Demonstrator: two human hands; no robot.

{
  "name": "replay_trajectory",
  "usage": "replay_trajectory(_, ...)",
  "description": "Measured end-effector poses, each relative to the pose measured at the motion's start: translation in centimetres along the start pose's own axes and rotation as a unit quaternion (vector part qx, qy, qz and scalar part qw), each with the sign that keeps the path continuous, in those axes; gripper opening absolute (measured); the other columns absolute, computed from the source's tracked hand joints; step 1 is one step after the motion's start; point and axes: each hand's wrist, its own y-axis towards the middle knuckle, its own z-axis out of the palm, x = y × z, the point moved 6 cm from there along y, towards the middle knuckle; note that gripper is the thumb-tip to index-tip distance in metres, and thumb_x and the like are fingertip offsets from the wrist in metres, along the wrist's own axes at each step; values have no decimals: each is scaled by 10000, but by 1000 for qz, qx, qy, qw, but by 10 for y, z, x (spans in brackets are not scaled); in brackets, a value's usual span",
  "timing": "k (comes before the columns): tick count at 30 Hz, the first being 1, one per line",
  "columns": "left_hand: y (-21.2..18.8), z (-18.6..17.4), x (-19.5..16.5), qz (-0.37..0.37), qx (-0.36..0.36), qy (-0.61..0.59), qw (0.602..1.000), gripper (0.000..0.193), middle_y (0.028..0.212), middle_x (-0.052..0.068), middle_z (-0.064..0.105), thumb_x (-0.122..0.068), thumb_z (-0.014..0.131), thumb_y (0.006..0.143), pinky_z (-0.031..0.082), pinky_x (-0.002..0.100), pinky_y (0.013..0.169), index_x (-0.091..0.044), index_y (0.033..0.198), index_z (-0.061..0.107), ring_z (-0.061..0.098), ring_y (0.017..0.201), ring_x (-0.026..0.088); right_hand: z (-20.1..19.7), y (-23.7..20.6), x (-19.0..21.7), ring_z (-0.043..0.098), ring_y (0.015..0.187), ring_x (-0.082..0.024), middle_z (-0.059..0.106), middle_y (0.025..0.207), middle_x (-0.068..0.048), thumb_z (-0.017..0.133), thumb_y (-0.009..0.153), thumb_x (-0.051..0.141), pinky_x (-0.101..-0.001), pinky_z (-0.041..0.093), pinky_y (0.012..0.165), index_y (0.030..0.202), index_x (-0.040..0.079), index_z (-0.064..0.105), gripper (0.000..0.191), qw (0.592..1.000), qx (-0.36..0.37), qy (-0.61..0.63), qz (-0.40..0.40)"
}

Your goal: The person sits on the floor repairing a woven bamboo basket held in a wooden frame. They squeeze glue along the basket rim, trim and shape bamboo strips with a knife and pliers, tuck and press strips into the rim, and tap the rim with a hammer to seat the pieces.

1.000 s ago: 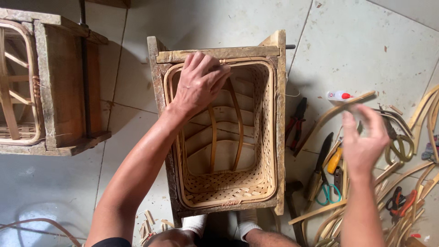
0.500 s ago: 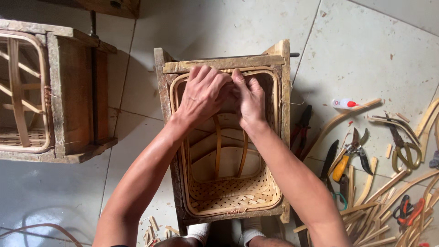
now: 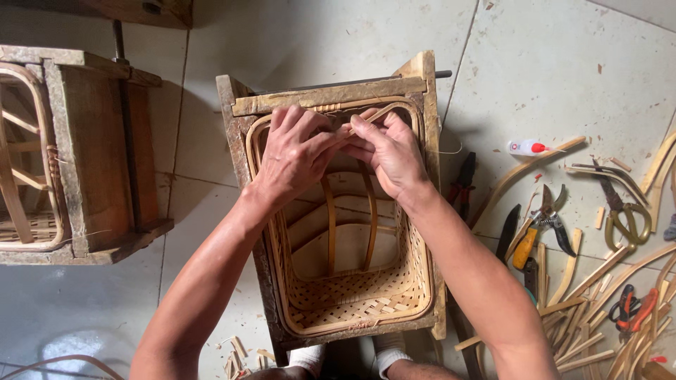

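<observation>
A square woven bamboo basket sits inside a worn wooden frame on the tiled floor, directly below me. Both hands meet at the basket's far rim. My left hand lies over the rim with its fingers pressing down. My right hand pinches a thin bamboo strip that runs along the rim's top right corner. The fingertips of both hands touch each other.
A second wooden frame with a basket stands at the left. To the right lie pliers, a knife, pruning shears, scissors, a small glue bottle and several bamboo strips.
My right hand left the tool area at the right and came over to the basket's far rim, joining my left hand. It now pinches a thin strip there.
</observation>
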Motion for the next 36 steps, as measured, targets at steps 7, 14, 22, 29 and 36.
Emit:
replay_trajectory(7,-1,3,4,-5,5,-1,1000,262,1010,-20,623,-160,819,909,398,374,887,-184,1168,791,539,957,188,1,-2,4,740,1006,-223,732,1047,-111,667,1005,114,-457,645,923,1071,86,594,102,1000,4,-15,0)
replay_trajectory(14,1,6,8,-8,9,17,1000,197,999,-25,620,-224,828,885,401,400,940,-180,1076,803,536,977,192,-1,0,3,753,916,-209,747,981,-111,714,971,131,-410,650,865,1053,69,619,140,997,-35,-55,-30)
replay_trajectory(22,17,19,10,1,36,38,999,133,1299,92,659,-276,805,853,324,508,1156,-156,909,798,496,1283,323,-1,4,5,735,864,-143,767,972,-101,726,957,212,-310,619,805,1065,60,655,200,981,-87,-152,-84)
replay_trajectory(29,19,35,21,-11,138,54,989,171,1492,9,611,-262,768,963,273,568,1191,-122,864,768,396,1479,370,-6,-56,69,752,993,-205,768,1101,-136,751,970,267,-333,616,873,1297,26,665,415,744,-89,-624,-221)
replay_trajectory(36,18,40,21,18,137,85,987,85,1428,-7,655,-199,749,933,297,582,1160,-139,883,782,390,1465,391,-50,-12,93,698,757,-267,732,902,-164,816,816,404,-414,576,701,1132,-28,660,558,671,-171,-682,-233)
